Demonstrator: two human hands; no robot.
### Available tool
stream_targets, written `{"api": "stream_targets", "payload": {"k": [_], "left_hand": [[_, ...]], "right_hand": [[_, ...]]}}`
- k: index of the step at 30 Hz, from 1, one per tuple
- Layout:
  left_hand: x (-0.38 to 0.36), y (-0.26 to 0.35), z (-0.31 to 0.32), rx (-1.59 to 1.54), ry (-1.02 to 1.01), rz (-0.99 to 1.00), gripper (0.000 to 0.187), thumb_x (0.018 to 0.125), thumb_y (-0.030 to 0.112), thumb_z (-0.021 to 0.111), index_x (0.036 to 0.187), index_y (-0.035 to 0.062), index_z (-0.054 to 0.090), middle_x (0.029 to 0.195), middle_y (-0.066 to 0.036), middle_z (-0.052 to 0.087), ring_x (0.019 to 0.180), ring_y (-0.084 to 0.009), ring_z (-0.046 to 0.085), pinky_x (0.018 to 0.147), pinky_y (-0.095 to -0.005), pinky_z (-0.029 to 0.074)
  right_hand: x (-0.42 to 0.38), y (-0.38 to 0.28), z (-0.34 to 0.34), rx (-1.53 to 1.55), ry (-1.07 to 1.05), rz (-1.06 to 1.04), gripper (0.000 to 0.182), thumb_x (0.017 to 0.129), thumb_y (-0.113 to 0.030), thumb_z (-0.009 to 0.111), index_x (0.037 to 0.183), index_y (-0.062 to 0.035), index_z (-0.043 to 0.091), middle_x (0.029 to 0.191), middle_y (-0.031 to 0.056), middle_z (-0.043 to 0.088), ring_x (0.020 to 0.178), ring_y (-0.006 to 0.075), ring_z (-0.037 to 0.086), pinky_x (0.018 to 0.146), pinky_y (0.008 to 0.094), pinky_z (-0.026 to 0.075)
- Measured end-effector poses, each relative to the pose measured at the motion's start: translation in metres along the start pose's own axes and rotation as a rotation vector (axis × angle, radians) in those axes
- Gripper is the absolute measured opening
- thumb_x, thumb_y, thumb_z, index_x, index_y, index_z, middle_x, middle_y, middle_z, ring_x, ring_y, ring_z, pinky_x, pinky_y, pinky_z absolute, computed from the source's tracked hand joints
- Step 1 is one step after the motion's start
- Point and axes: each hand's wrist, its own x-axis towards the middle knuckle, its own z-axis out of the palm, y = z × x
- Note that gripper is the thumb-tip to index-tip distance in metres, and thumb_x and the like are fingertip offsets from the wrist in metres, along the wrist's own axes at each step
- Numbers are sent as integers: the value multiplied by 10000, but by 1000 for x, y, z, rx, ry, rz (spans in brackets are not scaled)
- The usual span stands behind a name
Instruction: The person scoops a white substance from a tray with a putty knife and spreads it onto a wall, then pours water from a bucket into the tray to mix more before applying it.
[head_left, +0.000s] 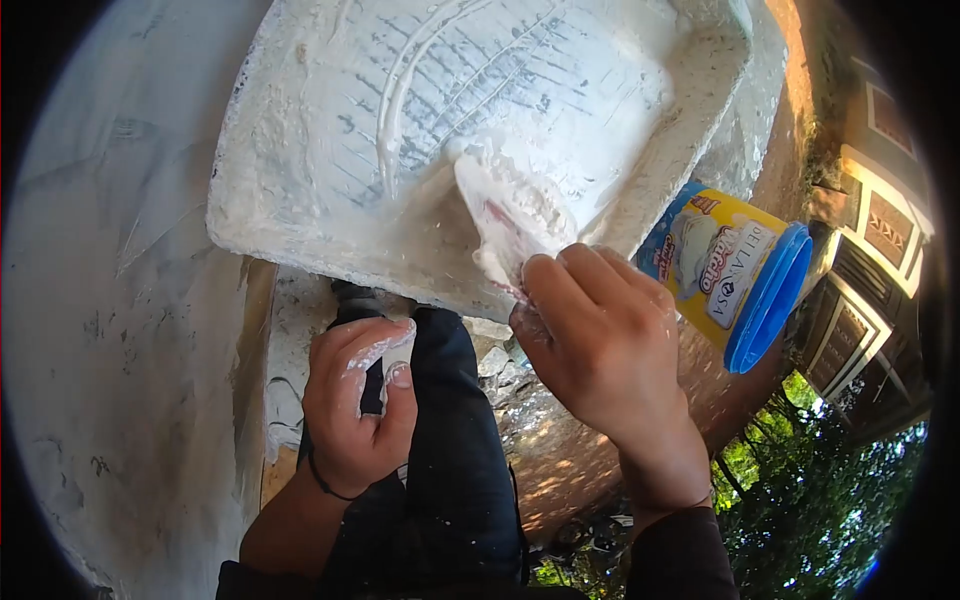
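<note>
Bare left hand (360, 395), white paste (375, 350) on fingers, curled loosely, gap between thumb and fingers. Thin black band (328, 482) round left wrist. Bare right hand (600, 335) bunched closed, knuckles up. Long dark sleeve (680, 555) on right arm.

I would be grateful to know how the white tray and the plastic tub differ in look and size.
The tray is broad and shallow, while the tub is much smaller and deeper for its width. The tray's walls are caked in dried-looking white material, whereas the tub's yellow and blue printed outside shows clearly. Both are open containers.
</note>
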Motion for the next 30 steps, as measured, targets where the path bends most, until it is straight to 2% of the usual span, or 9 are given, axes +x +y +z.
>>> {"api": "stream_targets", "payload": {"k": [3,9,11,14,18,20,24,27,30], "left_hand": [[-4,1,-2,7,27,-6,267,779,-4,554,1045,-22,556,1016,-155,613,902,-303,578,809,-368,441],[-17,2,-7,22,30,-39,266,772,-25,548,1038,-40,558,1021,-169,592,923,-319,573,821,-372,445],[-19,2,-5,27,50,-40,233,813,-29,504,1042,-60,539,989,-181,592,882,-268,590,805,-333,462],[-21,5,-4,19,90,-60,233,814,-29,504,1043,-58,539,992,-175,589,885,-262,586,810,-332,459],[-23,7,-3,-1,132,-71,218,823,-12,502,1033,-56,543,999,-170,588,889,-258,584,815,-328,454],[-22,9,-4,-12,153,-64,215,825,-8,502,1031,-56,544,997,-169,587,889,-257,583,814,-327,454],[-21,12,-7,-31,196,-55,211,827,-6,498,1027,-58,542,992,-167,584,885,-254,579,810,-328,454],[-23,11,-7,-35,210,-50,214,826,-7,497,1030,-60,539,994,-168,581,884,-256,576,806,-331,455],[-25,10,-6,-22,230,-32,217,827,-4,502,1033,-62,537,995,-168,579,888,-258,574,807,-333,454]], "right_hand": [[-10,-12,-7,22,-30,-10,195,639,-79,650,778,-56,514,680,66,454,608,227,541,500,336,434],[1,9,-25,-72,146,172,165,676,-74,652,787,-57,530,677,75,474,612,251,550,532,350,450],[12,18,-11,-48,133,122,171,664,-61,643,782,-57,519,684,82,489,630,262,560,543,350,456],[9,1,-3,-39,24,-38,134,691,-88,618,773,-67,515,688,60,482,635,232,557,538,338,462],[1,-4,-9,14,22,-110,139,693,-108,626,774,-69,520,698,52,476,639,214,555,538,330,464],[6,9,-24,70,52,-2,216,642,-84,695,810,-58,561,686,75,505,646,260,574,564,361,473],[38,39,-52,143,221,259,192,656,-77,688,793,15,592,734,183,594,677,349,596,621,404,472],[71,56,-62,196,235,371,193,675,-104,680,779,32,589,739,213,602,699,374,601,653,416,474],[96,62,-52,7,224,304,202,683,-126,672,773,34,588,723,223,597,724,381,601,670,435,471]]}}
